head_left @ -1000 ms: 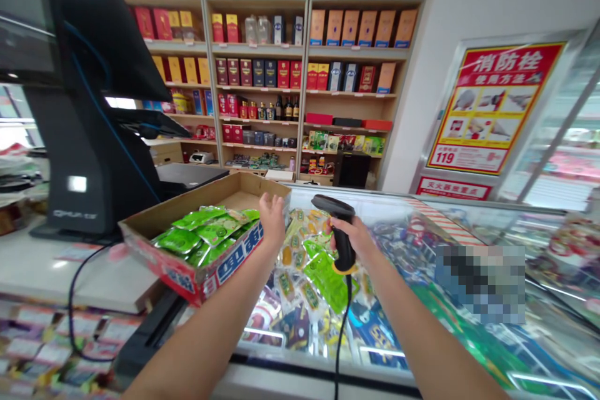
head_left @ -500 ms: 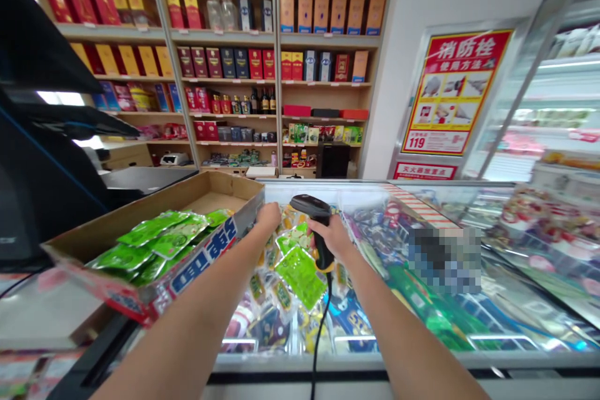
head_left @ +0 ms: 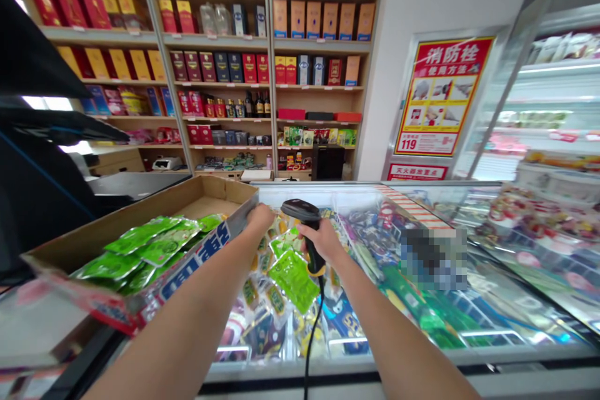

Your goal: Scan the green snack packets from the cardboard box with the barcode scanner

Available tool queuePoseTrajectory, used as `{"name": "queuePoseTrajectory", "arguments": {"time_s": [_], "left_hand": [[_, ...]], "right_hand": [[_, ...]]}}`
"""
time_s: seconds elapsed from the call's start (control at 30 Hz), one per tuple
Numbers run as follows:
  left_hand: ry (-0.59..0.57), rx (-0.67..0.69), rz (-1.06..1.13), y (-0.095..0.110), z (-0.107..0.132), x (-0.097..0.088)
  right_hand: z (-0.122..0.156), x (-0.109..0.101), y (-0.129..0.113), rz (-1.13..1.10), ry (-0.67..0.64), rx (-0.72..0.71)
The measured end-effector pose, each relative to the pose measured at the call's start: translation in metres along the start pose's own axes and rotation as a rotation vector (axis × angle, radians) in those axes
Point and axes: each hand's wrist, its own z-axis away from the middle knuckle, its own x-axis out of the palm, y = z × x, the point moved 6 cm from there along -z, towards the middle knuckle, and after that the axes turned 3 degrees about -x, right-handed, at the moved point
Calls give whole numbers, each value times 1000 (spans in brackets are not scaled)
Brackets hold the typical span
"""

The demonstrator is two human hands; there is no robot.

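A black handheld barcode scanner (head_left: 300, 208) is in my right hand (head_left: 324, 239), which wraps round its handle. Its cord hangs down toward the front edge. Just left of the handle, two green packets (head_left: 294, 281) overlap on top of the glass-topped freezer. My left hand (head_left: 261, 219) is closed beside the right end of an open cardboard box (head_left: 220, 181); its fingertips are hidden, so I cannot tell what they grip. Inside the box, more green packets (head_left: 171, 240) lie in a loose pile.
Frozen goods show through the freezer's glass (head_left: 356, 190). A dark screen stand (head_left: 42, 162) rises at the left. Boxed bottles fill wall shelves (head_left: 210, 40) behind. A red poster (head_left: 445, 97) hangs at the right, near a glass-fronted cooler (head_left: 553, 94).
The whole view has shifted a little, so everything appears farther left. Both hands keep nearly the same places, the right one still gripping the scanner.
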Motion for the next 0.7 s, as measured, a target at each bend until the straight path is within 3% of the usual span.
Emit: {"name": "queuePoseTrajectory", "arguments": {"time_s": [0.13, 0.23, 0.33, 0.47, 0.57, 0.7], "left_hand": [[-36, 17, -8, 1, -3, 1], [-10, 44, 69, -8, 3, -11], [15, 55, 519, -24, 27, -26], [-89, 25, 1167, -35, 75, -29], [-87, 62, 1304, -31, 97, -30], [-25, 93, 1310, -28, 99, -33]], "right_hand": [[-1, 0, 2, 0, 8, 16], [-1, 1, 0, -51, 9, 25], [0, 2, -2, -115, -13, 59], [1, 4, -3, -252, -60, 98], [2, 6, 0, -303, -102, 118], [3, 6, 5, -274, -126, 130]]}}
